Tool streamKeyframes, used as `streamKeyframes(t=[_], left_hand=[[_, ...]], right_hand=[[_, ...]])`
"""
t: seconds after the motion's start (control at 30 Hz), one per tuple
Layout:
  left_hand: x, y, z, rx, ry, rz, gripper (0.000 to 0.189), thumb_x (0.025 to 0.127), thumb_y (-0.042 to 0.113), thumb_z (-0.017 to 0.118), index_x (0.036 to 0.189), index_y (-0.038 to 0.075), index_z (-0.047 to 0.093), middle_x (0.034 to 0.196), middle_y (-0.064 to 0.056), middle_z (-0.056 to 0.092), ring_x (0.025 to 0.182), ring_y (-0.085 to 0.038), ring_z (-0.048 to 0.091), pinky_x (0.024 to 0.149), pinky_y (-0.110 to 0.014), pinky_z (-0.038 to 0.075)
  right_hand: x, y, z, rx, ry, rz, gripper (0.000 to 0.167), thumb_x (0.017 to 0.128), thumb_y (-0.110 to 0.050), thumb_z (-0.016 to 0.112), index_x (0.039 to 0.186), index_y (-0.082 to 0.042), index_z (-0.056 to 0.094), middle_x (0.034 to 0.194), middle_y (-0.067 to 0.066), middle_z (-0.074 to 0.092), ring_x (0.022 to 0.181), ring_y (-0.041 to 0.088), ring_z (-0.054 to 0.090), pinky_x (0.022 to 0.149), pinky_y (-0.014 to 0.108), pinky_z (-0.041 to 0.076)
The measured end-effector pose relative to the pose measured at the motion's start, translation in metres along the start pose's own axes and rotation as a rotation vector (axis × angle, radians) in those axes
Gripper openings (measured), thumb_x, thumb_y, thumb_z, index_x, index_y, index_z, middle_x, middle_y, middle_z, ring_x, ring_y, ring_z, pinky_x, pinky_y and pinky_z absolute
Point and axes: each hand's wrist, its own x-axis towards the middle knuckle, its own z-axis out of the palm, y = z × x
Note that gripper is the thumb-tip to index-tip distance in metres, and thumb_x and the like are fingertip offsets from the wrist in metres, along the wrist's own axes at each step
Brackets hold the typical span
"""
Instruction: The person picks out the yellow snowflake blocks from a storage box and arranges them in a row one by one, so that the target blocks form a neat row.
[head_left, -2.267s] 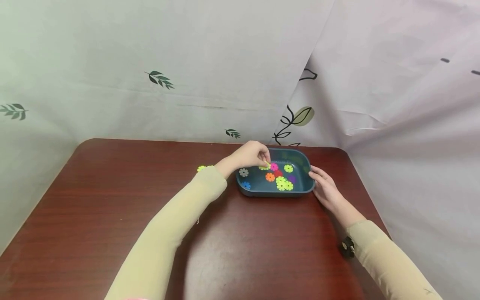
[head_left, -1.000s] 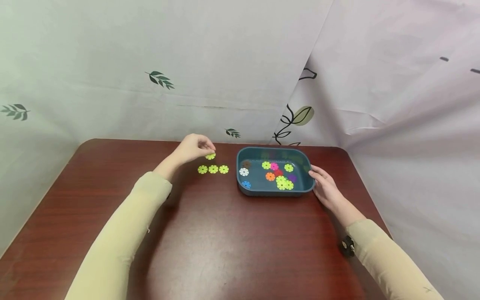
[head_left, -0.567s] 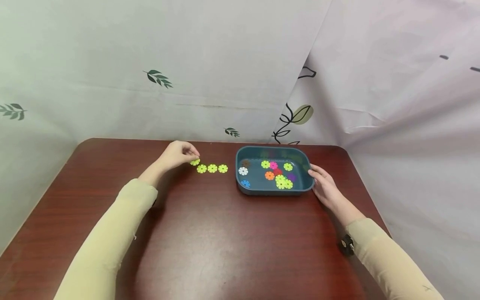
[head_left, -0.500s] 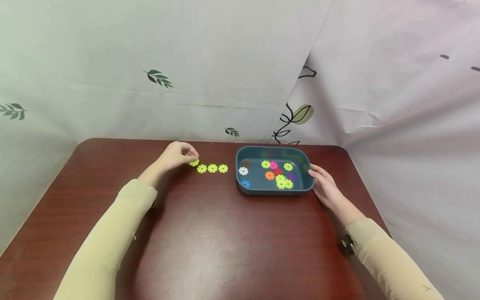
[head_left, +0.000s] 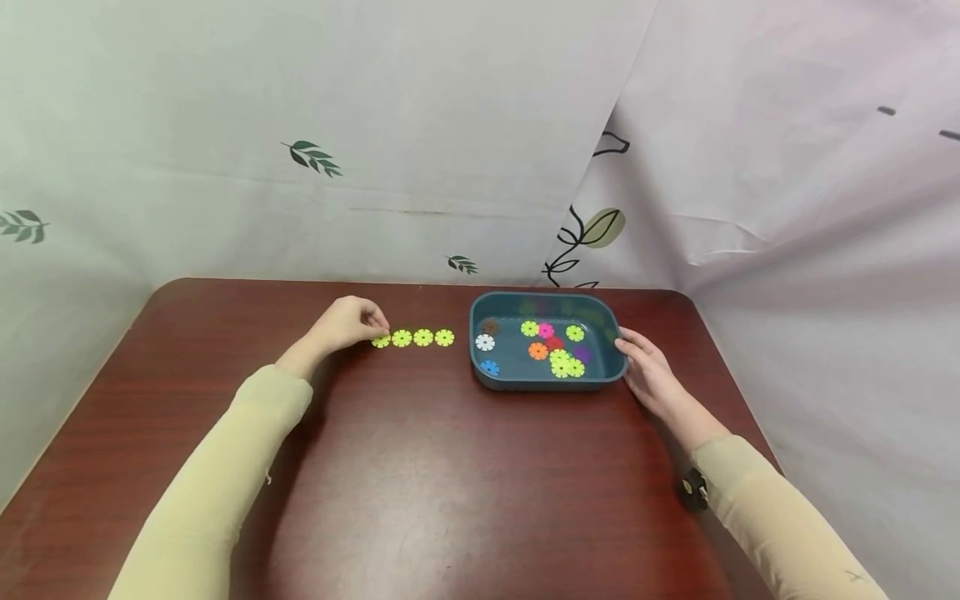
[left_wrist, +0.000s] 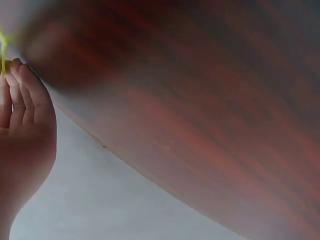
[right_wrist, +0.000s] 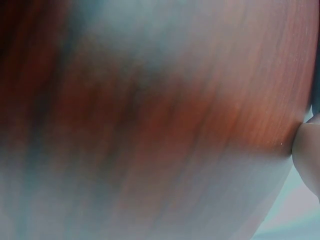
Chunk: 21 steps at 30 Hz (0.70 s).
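My left hand (head_left: 345, 323) pinches a yellow snowflake disc (head_left: 381, 342) at the left end of a row, down at the table. Fingertips hide part of this disc. Three more yellow snowflake discs (head_left: 423, 337) lie flat to its right in a straight line. At the left edge of the left wrist view, the same hand (left_wrist: 30, 115) has a bit of yellow at its fingertips. My right hand (head_left: 651, 375) holds the right end of a dark blue-green plastic basin (head_left: 547, 385). Only a small part of that hand (right_wrist: 309, 155) enters the right wrist view.
Inside the basin lie several loose discs, including a white disc (head_left: 485, 342), a blue disc (head_left: 490, 367), an orange disc (head_left: 537, 351) and a pink disc (head_left: 546, 330). A patterned cloth (head_left: 420, 167) hangs behind the brown table (head_left: 450, 483).
My left hand went from over the basin to the row's left with a yellow disc, then brought it down in line with the other three. My right hand stayed at the basin.
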Motion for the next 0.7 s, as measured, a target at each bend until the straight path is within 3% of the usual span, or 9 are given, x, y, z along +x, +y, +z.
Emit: streamKeyframes(t=[0.7], left_hand=[[-0.0005,-0.0056,0.0062,0.038,0.014,0.007,0.005,0.092,0.007,0.081,0.094,0.003,0.078,0.088,-0.010,0.077,0.079,-0.014,0.065,0.080,-0.032,0.053]], right_hand=[[-0.0005,-0.0009,0.0009,0.001,0.002,0.004,0.022,0.111,-0.008,0.049,0.125,-0.017,0.064,0.117,-0.010,0.071,0.106,0.004,0.067,0.092,0.017,0.054]])
